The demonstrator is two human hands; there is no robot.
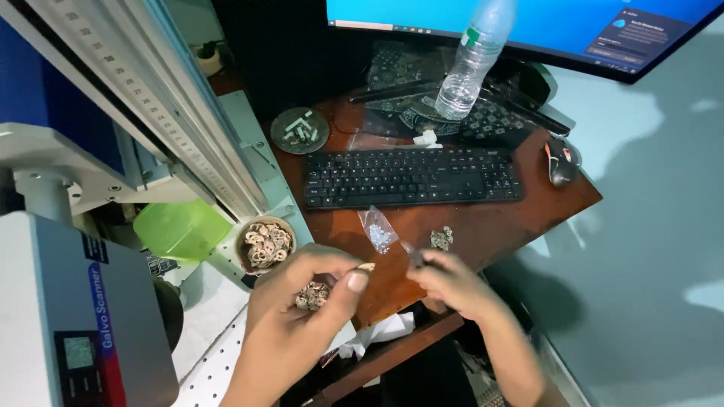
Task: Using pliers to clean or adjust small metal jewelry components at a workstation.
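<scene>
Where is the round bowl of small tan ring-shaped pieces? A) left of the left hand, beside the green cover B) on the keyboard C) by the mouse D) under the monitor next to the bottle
A: the round bowl of ring-shaped pieces sits on the pale machine bed just right of the green cover and up-left of the left hand, well clear of the keyboard.

Both forearms enter from six o'clock. The left hand is cupped, thumb tip pressed toward the forefinger at three o'clock. The right hand (slightly blurred) is curled, fingertips pointing toward nine o'clock, near the left.
</scene>
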